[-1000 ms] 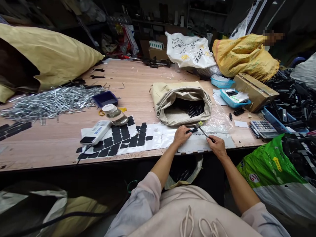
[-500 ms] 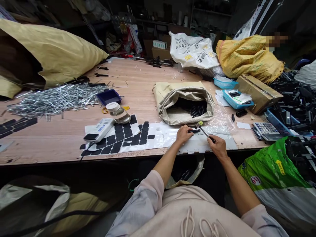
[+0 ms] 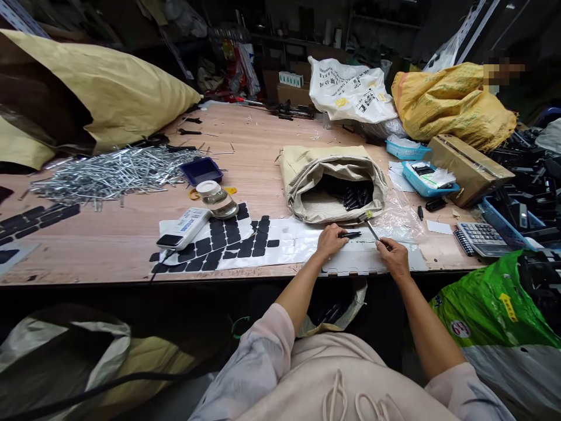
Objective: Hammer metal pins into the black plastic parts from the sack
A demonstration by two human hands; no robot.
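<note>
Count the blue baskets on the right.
3: a blue basket by the yellow sack, a second basket beside the cardboard box, and a third basket just beyond the calculator. More may be hidden under the black parts.

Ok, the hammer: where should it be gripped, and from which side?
I'd take the hammer by the dark handle end, from the near right, where the right hand already has it. The shaft slants away and leftward, putting the yellowish head at the far end, near the bag. The left hand pins a black piece to its left.
</note>
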